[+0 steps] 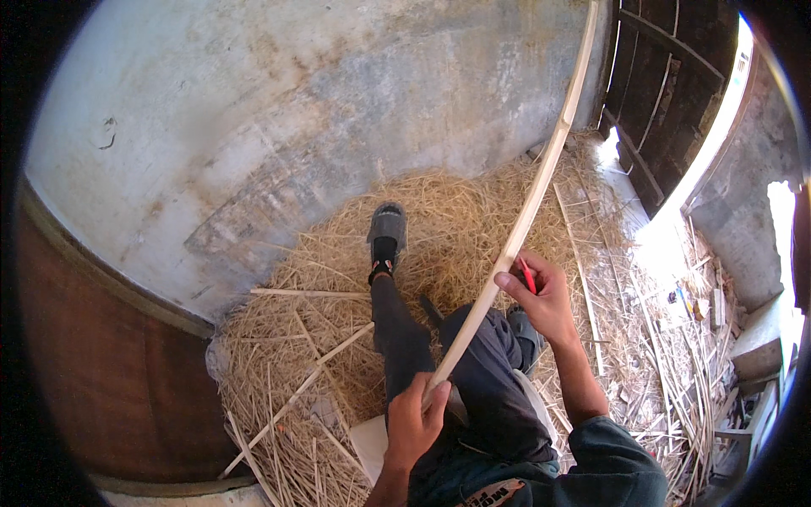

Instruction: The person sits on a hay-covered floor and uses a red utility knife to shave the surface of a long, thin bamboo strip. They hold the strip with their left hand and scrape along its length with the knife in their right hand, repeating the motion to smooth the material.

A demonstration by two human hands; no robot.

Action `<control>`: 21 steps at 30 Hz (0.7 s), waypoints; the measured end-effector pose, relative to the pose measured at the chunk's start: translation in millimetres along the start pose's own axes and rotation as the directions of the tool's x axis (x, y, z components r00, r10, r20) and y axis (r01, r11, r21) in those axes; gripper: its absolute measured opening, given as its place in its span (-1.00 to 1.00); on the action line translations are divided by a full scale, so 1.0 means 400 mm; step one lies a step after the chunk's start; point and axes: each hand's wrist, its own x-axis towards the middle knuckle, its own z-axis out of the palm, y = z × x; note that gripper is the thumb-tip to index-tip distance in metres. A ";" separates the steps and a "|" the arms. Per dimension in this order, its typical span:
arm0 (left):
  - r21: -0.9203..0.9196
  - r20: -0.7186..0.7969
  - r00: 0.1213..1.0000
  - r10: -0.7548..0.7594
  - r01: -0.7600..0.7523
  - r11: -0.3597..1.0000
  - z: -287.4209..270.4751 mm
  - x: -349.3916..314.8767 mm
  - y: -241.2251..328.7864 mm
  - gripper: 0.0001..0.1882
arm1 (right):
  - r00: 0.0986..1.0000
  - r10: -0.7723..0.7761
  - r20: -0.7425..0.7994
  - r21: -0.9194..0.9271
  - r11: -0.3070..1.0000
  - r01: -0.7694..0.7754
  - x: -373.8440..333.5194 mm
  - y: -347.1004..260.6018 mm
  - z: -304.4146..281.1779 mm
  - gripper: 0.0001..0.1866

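Observation:
A long, pale split-bamboo strip (541,183) with visible joints slants from my lap up past the top of the view. My left hand (416,422) is closed around its lower end, thumb along the strip. Farther up, my right hand (545,296) pinches the strip with the thumb on top and the fingers partly hidden behind it. A slim red object (527,275) is also tucked in the right hand; whether it is a knife handle or a pen I cannot tell. The strip passes above my bent leg in dark trousers (498,346).
Straw-like bamboo shavings (439,203) cover the floor, with loose strips (296,395) at left and more piled at right. A stained wall (279,110) stands ahead, a brown panel (110,346) at left, a dark wooden door (667,93) at upper right. My sandaled foot (388,228) rests on the shavings.

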 end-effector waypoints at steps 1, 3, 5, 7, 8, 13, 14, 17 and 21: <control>0.024 -0.031 0.996 0.086 -0.085 0.996 -0.001 0.016 0.002 -0.66 | 1.000 -0.006 -0.001 -0.031 0.999 0.006 0.001 0.000 0.005 -0.75; 0.002 -0.082 0.982 0.172 -0.173 0.985 -0.005 0.059 0.024 -0.64 | 1.000 -0.015 0.011 -0.070 0.997 0.015 0.004 -0.005 0.014 -0.76; -0.064 -0.044 0.991 0.123 -0.126 0.990 -0.009 0.092 0.052 -0.63 | 0.999 -0.014 0.031 -0.086 0.996 0.016 0.007 -0.017 0.020 -0.78; -0.152 0.101 0.993 -0.059 0.074 0.986 -0.019 0.103 0.084 -0.65 | 1.000 -0.019 0.025 -0.101 0.995 0.021 0.011 -0.034 0.025 -0.76; -0.128 0.117 0.991 -0.068 0.083 0.988 -0.021 0.105 0.087 -0.66 | 1.000 -0.021 0.022 -0.107 0.994 0.023 0.012 -0.040 0.028 -0.75; -0.189 0.106 0.989 -0.099 0.118 0.975 -0.017 0.106 0.118 -0.63 | 0.977 -0.213 -0.016 -0.030 0.977 0.213 -0.013 -0.034 0.018 -0.67; -0.211 0.100 0.991 -0.093 0.112 0.971 -0.017 0.105 0.125 -0.62 | 0.965 -0.263 -0.013 -0.035 0.964 0.263 -0.022 -0.029 0.007 -0.65; -0.268 0.074 0.994 -0.082 0.099 0.958 -0.017 0.107 0.151 -0.59 | 0.882 -0.438 0.171 -0.370 0.802 0.470 -0.055 -0.015 -0.012 -0.61; -0.298 0.069 0.992 -0.102 0.118 0.947 -0.015 0.106 0.169 -0.55 | 0.814 -0.528 0.242 -0.500 0.651 0.571 -0.084 -0.041 0.002 -0.65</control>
